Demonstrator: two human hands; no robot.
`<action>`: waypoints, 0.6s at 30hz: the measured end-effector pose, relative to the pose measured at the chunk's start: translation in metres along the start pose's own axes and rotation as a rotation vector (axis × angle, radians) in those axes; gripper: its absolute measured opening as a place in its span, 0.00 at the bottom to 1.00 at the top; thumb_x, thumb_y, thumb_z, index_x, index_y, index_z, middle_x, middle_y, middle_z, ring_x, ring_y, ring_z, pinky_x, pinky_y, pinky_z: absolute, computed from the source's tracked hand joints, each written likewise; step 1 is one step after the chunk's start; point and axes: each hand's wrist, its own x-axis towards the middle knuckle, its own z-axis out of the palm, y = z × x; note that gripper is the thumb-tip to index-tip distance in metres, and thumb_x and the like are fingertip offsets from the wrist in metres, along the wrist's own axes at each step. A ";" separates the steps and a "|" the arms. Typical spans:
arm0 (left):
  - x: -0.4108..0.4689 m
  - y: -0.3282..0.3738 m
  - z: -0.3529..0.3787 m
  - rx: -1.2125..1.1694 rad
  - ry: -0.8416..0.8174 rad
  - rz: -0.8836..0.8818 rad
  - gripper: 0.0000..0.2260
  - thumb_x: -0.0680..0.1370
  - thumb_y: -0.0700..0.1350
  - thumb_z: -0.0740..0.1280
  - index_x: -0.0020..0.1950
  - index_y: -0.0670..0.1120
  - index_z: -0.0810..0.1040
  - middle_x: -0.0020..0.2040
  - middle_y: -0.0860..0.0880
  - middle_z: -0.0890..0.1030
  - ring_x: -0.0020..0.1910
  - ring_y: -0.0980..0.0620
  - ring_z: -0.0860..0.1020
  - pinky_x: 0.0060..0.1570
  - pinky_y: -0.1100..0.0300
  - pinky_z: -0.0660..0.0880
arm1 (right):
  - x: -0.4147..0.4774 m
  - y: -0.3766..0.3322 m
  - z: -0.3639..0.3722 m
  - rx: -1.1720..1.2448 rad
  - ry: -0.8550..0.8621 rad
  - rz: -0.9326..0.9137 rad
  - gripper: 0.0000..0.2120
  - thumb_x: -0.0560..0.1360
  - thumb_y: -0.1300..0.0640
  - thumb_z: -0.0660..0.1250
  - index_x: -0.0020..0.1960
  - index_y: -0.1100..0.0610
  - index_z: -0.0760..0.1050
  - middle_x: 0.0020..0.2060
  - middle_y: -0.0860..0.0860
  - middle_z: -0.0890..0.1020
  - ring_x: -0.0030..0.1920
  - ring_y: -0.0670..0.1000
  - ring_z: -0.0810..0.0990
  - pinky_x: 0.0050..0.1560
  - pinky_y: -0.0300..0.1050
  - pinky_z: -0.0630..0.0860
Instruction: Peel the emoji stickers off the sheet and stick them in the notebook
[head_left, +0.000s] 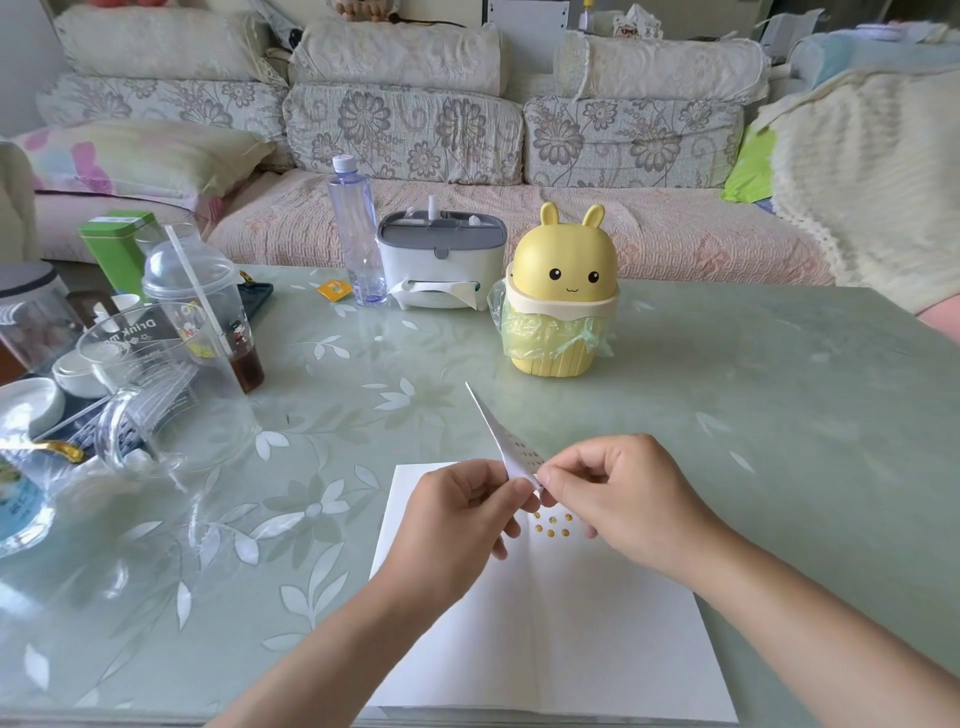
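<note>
An open white notebook (550, 639) lies on the table at the near edge. Several small yellow emoji stickers (551, 526) sit on its right page near the top. My left hand (457, 525) holds the sticker sheet (506, 441) above the notebook, pinching its lower end; the sheet is seen nearly edge-on and points up and away. My right hand (618, 493) pinches at the sheet's lower edge beside my left fingertips. What sits between the right fingertips is too small to make out.
A yellow bunny-shaped bin (563, 291) with a plastic liner stands beyond the notebook. A tissue box (441, 260) and a water bottle (356, 234) stand farther back. Plastic cups, a glass jug (166, 384), bowls and a green tin crowd the left side of the glass-topped table (779, 395).
</note>
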 end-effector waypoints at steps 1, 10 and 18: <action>0.000 0.000 0.000 -0.005 -0.003 -0.006 0.09 0.81 0.40 0.67 0.41 0.43 0.83 0.39 0.51 0.85 0.33 0.55 0.77 0.35 0.59 0.76 | 0.000 0.000 0.000 0.002 0.011 0.001 0.10 0.76 0.57 0.71 0.36 0.51 0.83 0.24 0.41 0.78 0.25 0.41 0.73 0.33 0.34 0.71; 0.000 -0.002 -0.001 -0.035 -0.020 -0.045 0.07 0.80 0.40 0.68 0.43 0.40 0.81 0.41 0.48 0.85 0.35 0.54 0.78 0.35 0.57 0.77 | 0.003 0.002 0.003 0.097 -0.047 0.102 0.10 0.79 0.58 0.67 0.39 0.54 0.81 0.23 0.42 0.77 0.25 0.45 0.73 0.27 0.33 0.69; 0.002 -0.005 -0.003 -0.010 0.013 -0.160 0.10 0.78 0.47 0.69 0.41 0.43 0.83 0.39 0.49 0.84 0.34 0.53 0.77 0.36 0.57 0.75 | 0.005 0.009 0.007 0.117 -0.081 0.071 0.09 0.79 0.58 0.68 0.41 0.54 0.81 0.30 0.46 0.81 0.26 0.46 0.75 0.27 0.36 0.70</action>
